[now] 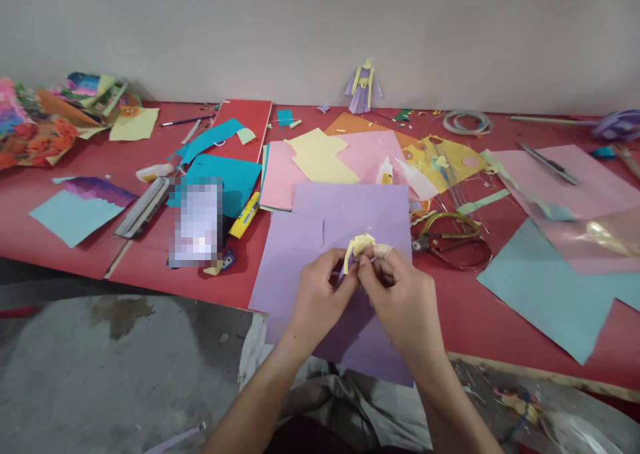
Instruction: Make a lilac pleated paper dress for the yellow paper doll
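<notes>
A small piece of folded yellow paper [361, 244] with a strip hanging at its left is pinched between both hands. My left hand [323, 287] is closed on its left side, thumb and fingertips together. My right hand [400, 281] grips it from the right, a pale wrap around one finger. A bit of purple shows beneath the yellow, mostly hidden by the fingers. Below the hands lie purple paper sheets [285, 261], one reaching past the table's front edge. Against the wall stands a paper doll figure [364, 89] in purple and yellow.
Scissors [450, 237] lie right of the hands, near glue bottles [417, 179] and a yellow paper scrap [460, 161]. At left are a yellow box [245, 215], a blurred-out phone-like object [197, 221] and a metal ruler-like bar [144, 207]. Blue paper [550, 294] covers the right front.
</notes>
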The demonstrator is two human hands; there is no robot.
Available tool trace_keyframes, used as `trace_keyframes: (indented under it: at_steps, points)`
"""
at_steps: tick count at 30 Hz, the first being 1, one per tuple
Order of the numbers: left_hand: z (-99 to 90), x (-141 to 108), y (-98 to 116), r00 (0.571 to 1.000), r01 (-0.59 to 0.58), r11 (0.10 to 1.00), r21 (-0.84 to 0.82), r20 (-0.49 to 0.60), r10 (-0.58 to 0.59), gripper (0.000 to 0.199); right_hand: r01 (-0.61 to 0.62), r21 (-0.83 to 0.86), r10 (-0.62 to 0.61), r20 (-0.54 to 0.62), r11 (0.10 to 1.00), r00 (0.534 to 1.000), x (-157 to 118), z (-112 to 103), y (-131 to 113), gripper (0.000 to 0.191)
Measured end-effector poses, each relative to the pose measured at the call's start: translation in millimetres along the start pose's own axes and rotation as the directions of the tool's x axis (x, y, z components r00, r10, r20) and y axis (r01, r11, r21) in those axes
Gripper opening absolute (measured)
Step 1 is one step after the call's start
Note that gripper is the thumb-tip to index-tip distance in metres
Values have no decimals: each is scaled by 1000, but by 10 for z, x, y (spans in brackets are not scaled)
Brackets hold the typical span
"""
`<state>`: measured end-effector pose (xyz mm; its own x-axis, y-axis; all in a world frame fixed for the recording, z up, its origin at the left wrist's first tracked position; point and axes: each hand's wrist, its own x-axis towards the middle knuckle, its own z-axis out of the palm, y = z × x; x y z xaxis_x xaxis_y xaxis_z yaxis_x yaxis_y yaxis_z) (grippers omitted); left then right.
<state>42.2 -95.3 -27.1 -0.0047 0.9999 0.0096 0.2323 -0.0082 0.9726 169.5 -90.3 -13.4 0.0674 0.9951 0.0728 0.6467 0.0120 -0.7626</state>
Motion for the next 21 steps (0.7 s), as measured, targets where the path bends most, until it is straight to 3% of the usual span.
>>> trace_keyframes:
  at_steps: [10, 17, 21]
  points:
    - [-14, 13, -8, 1000, 15, 1000, 27, -8, -15, 14, -37, 51, 31, 114, 998, 993, 23, -34, -13, 21]
    - [-17, 1, 11, 999, 0, 997, -72, 35, 2, 13, 130, -55, -124, 101, 990, 987, 44, -85, 70, 16]
    - [-8, 10, -17, 999, 37, 999, 35, 6, -38, 15, 182, -91, -169, 139, 979, 976, 43, -98, 89, 21]
